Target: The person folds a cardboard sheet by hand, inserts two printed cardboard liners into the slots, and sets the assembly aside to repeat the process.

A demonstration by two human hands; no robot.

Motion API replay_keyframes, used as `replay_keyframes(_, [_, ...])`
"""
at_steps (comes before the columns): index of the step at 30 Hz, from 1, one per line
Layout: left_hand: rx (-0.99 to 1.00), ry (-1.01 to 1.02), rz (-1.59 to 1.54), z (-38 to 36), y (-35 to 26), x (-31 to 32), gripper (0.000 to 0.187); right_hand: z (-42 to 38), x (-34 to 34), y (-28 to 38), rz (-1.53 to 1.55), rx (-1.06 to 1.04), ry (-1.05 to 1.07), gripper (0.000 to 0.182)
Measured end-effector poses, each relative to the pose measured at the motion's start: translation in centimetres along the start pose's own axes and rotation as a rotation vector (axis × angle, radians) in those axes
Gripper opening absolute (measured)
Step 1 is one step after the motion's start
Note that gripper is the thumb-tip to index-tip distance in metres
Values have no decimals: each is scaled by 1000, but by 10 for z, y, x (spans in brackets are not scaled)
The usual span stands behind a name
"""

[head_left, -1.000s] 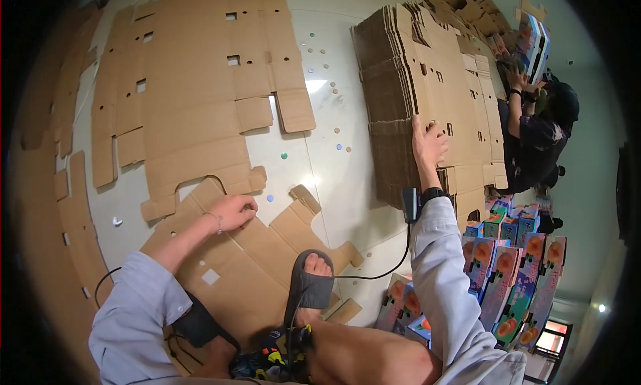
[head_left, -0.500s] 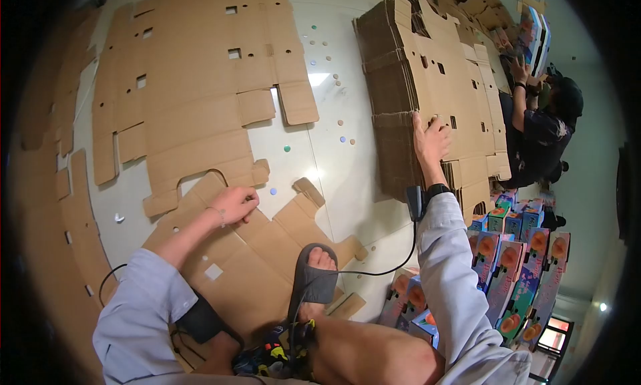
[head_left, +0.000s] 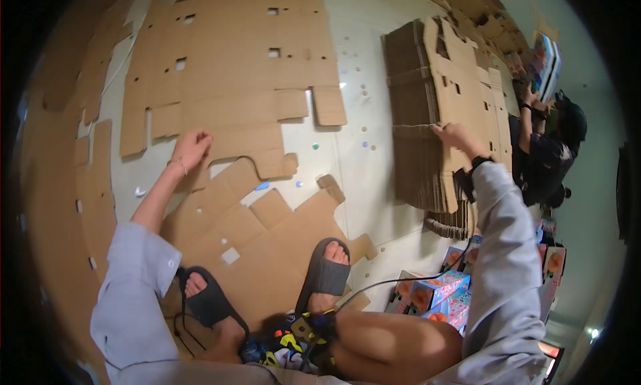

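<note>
Right hand [head_left: 456, 135] grip closed on cardboard stack [head_left: 434, 111], left hand [head_left: 192, 148] loosely curled on flat cardboard sheet [head_left: 234, 84]

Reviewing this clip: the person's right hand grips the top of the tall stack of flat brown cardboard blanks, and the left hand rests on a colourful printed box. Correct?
Not quite. In the head view the left hand rests on a flat brown cardboard sheet on the floor, not a printed box. The right hand does grip the top of the tall stack of flat brown cardboard blanks.
</note>
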State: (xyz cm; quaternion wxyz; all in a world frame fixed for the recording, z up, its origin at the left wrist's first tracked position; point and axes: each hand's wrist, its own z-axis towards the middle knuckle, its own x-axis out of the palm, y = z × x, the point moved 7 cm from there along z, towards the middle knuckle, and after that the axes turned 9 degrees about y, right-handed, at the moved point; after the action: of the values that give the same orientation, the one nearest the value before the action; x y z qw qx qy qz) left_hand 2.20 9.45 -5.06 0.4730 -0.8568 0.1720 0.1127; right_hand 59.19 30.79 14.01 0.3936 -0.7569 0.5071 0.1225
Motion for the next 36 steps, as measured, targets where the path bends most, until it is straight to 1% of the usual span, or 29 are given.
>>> replay_keyframes(1, [-36, -68, 54, -6, 13, -16, 27, -12, -28, 14, -230, -61, -63, 47])
replay_keyframes(2, [60, -235, 161, -10, 22, -30, 26, -18, -51, 40, -457, -141, -136, 43])
replay_keyframes(3, [156, -399, 288, -17, 25, -41, 26, -17, -73, 62, -421, -166, -303, 42])
replay_keyframes(4, [104, -390, 330, -25, 25, -48, 26, -12, -92, 90, -369, -190, -471, 41])
replay_keyframes(5, [57, -377, 370, -33, 24, -52, 28, 2, -104, 131, -240, -368, -539, 42])
replay_keyframes(6, [62, -407, 396, -42, 27, -56, 29, 11, -115, 166, -108, -532, -602, 44])
replay_keyframes(8, [88, -453, 444, -51, 32, -57, 32, -9, -108, 246, 321, -730, -475, 44])
replay_keyframes(10, [3, -358, 335, -59, 40, -53, 34, -28, -65, 326, 164, -908, -259, 50])
replay_keyframes(11, [-33, -315, 279, -62, 42, -52, 36, -25, -35, 357, -33, -860, -111, 55])
replay_keyframes(12, [-41, -297, 295, -63, 42, -53, 37, -13, -4, 383, -19, -839, 73, 61])
replay_keyframes(13, [-46, -277, 306, -65, 41, -51, 38, -30, 9, 388, 94, -768, 232, 66])
replay_keyframes(14, [-60, -246, 308, -69, 42, -42, 39, -33, 23, 399, 103, -803, 289, 71])
replay_keyframes(15, [-122, -184, 297, -77, 31, -38, 46, -52, 23, 399, 80, -732, 293, 73])
replay_keyframes(18, [30, -232, 519, -86, 31, -28, 63, -70, 27, 394, -83, -753, -112, 76])
replay_keyframes(19, [-17, -200, 596, -95, 17, -25, 70, -87, 24, 390, -123, -735, -27, 76])
replay_keyframes(21, [-125, -118, 745, -115, -5, -14, 85, -107, 23, 386, -179, -770, -85, 75])
replay_keyframes(22, [-94, -119, 811, -117, -3, -7, 87, -115, 30, 387, -207, -795, -106, 75])
replay_keyframes(23, [-57, -123, 882, -117, 0, -1, 90, -117, 39, 386, -201, -812, -210, 68])
replay_keyframes(24, [-15, -124, 956, -118, 1, 4, 93, -114, 46, 387, -213, -803, -242, 68])
replay_keyframes(26, [45, -120, 898, -117, 5, 1, 89, -111, 59, 390, -238, -793, -303, 68])
replay_keyframes(27, [74, -123, 872, -114, 6, -3, 87, -107, 57, 388, -120, -836, -411, 52])
replay_keyframes(30, [202, -119, 712, -111, 16, -12, 77, -101, 54, 381, -80, -940, -390, 49])
replay_keyframes(31, [225, -132, 707, -109, 18, -14, 74, -101, 52, 377, -12, -990, -364, 44])
replay_keyframes(34, [277, -160, 693, -103, 16, -12, 65, -90, 50, 372, 82, -974, -285, 42])
replay_keyframes(36, [286, -173, 680, -101, 14, -9, 60, -83, 53, 371, 150, -960, -301, 41])
